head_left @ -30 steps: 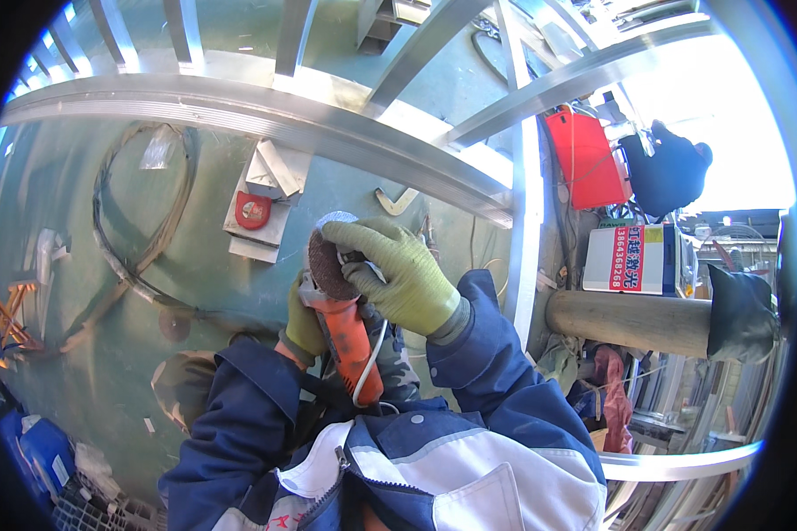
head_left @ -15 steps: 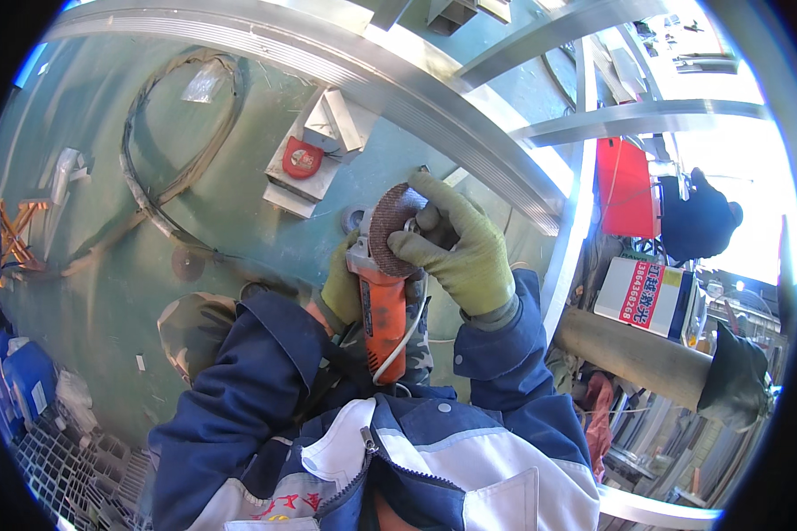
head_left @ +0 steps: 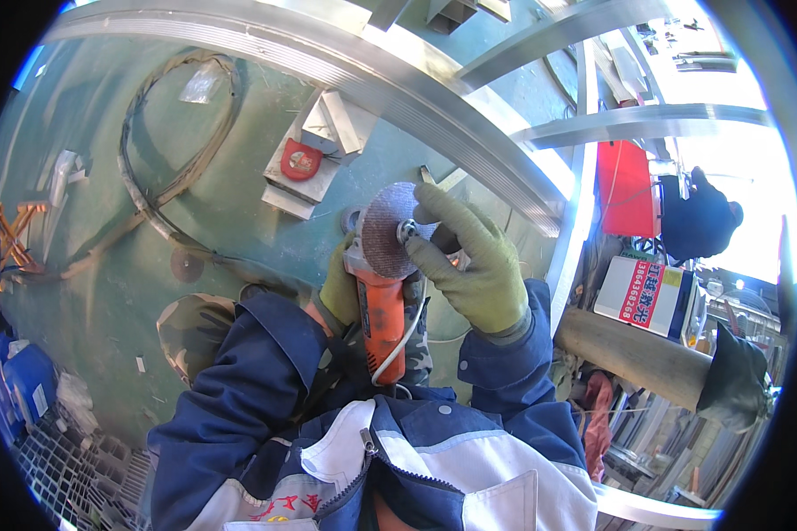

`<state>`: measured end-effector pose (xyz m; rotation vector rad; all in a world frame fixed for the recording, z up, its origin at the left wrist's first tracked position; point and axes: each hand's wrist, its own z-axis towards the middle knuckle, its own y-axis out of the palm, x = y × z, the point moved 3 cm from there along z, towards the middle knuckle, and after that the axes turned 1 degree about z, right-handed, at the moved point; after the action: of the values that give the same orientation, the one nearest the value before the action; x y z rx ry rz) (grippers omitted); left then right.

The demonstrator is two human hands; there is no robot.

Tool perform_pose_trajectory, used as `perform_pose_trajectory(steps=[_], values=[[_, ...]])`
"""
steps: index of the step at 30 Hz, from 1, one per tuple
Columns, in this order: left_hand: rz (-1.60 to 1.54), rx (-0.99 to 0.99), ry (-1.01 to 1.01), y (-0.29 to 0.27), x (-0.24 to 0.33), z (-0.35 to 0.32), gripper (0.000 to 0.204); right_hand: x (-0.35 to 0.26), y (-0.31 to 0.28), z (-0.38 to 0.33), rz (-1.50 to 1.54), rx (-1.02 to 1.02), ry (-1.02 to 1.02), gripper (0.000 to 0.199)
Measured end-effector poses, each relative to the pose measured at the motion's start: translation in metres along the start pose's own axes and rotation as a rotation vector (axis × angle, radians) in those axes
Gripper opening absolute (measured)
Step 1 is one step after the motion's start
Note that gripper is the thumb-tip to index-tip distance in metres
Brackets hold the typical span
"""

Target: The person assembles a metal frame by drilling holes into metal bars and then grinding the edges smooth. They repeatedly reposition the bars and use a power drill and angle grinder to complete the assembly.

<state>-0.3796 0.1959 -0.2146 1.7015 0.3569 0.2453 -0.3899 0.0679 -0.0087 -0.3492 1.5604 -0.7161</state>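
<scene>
An orange angle grinder (head_left: pixel 384 326) stands upright before my body, its head pointing away from me. My left hand (head_left: pixel 339 288), in a yellow-green glove, is closed around its head from the left; most of its fingers are hidden behind the tool. A round brown abrasive disc (head_left: pixel 384 221) sits on the grinder's head, facing right. At its centre shows a shiny metal lock nut (head_left: pixel 406 232). My right hand (head_left: pixel 476 265), gloved alike, has its thumb at this nut and its index finger bent over near the disc's upper rim. A pale cord runs beside the grinder's body.
Long aluminium profiles (head_left: pixel 328 66) form a frame ahead and to the right. Beyond the grinder, a red tape measure (head_left: pixel 301 161) lies on a metal block. A looped hose (head_left: pixel 133 168) and a loose disc (head_left: pixel 187 265) lie at left. A thick tube (head_left: pixel 633 354) is at right.
My right hand has shifted slightly right and down, its fingers opening out a little. The disc now faces me more broadly, and the lock nut shows more fully. My left hand has hardly moved.
</scene>
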Motion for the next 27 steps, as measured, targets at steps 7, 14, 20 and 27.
perform_pose_trajectory(steps=[7, 14, 20, 27], values=[[-0.086, 0.053, -0.006, 0.005, 0.001, -0.002, 0.072, 0.014, 0.011, -0.003, 0.084, 0.027, -0.076, 0.044], [0.33, 0.072, 0.272, 0.03, 0.007, 0.002, 0.039, 0.016, 0.012, 0.001, 0.008, 0.064, 0.059, 0.05], [0.541, 0.198, 0.079, 0.015, 0.007, 0.0, 0.073, 0.01, 0.006, 0.004, -0.125, 0.053, 0.192, 0.059], [-0.11, 0.11, -0.058, -0.015, 0.0, 0.002, 0.072, 0.017, 0.02, 0.006, -0.263, 0.184, 0.234, 0.072]])
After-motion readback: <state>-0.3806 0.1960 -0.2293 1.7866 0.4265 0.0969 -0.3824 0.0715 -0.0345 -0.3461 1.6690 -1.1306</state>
